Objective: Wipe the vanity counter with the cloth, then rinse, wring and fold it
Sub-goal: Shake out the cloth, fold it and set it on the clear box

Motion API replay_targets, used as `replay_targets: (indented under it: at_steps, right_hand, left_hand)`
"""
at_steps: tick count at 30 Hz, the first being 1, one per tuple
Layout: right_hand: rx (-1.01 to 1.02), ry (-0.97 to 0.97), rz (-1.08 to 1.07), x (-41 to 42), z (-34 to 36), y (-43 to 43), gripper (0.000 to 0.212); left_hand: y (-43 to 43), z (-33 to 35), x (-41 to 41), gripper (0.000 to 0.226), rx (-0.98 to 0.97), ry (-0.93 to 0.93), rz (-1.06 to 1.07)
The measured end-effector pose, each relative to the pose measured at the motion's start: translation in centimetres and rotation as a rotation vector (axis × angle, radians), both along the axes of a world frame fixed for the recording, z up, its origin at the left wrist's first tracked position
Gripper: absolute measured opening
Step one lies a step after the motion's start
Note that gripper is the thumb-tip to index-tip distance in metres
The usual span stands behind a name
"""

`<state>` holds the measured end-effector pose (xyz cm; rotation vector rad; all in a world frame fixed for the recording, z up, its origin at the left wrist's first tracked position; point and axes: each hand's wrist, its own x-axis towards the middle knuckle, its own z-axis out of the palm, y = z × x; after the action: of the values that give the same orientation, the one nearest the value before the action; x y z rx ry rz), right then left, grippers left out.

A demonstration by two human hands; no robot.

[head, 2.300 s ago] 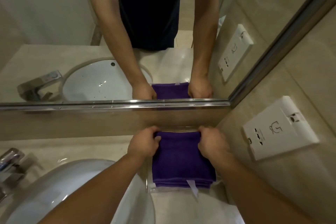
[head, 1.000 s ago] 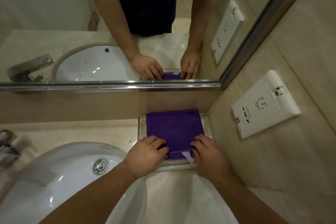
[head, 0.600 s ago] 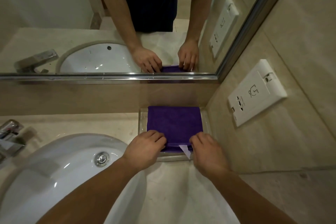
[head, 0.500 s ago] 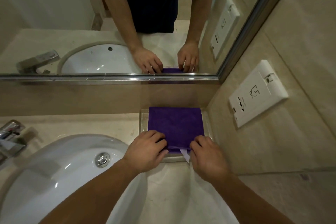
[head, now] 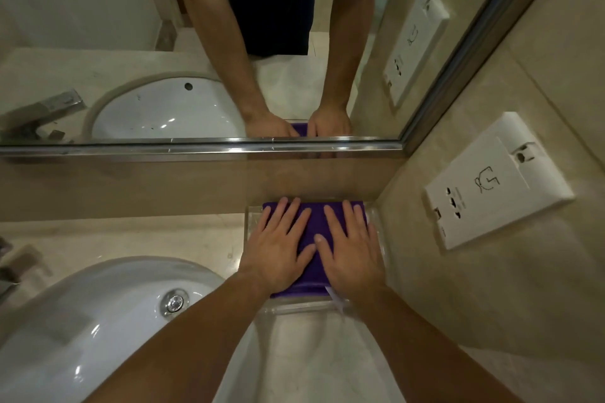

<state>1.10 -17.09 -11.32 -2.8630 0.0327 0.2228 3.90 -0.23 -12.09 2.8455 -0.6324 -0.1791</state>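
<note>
White oval ceramic basin [head: 98,321] with chrome drain plug [head: 174,303], sunk in beige stone desk [head: 147,239]. Left hand [head: 278,252]: flat, fingers straight, pressing on folded purple terry cloth [head: 315,222], which lies in a clear rectangular tray [head: 294,306] at the desk's back right corner. Right hand [head: 352,255]: flat alongside, pressing likewise. White plastic socket plate [head: 497,183], right wall.

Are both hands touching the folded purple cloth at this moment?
Touching. The head view shows the left hand and right hand lying flat, fingers straight, directly on the purple cloth, which sits in the clear tray.
</note>
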Motion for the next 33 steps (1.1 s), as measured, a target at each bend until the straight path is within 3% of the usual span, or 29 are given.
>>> replay_targets:
  at_steps: [9,12,22,33]
  right_hand:
    - [-0.105,0.033,0.081,0.3,0.3,-0.6,0.075]
    - [-0.067,-0.101,0.047,0.9,0.6,-0.2,0.063]
    - [-0.032,-0.052,0.04,0.5,-1.4,0.0,0.066]
    - [-0.013,-0.001,-0.079,-1.7,-1.7,-0.7,0.087]
  left_hand:
    - [0.1,-0.1,-1.1,0.078,0.108,0.048,0.049]
    - [-0.4,0.1,-1.1,0.072,0.067,0.014,0.113]
    - [-0.8,-1.0,-0.3,0.072,0.043,-0.006,0.121]
    - [-0.1,-0.8,-1.6,0.079,0.067,0.08,0.199]
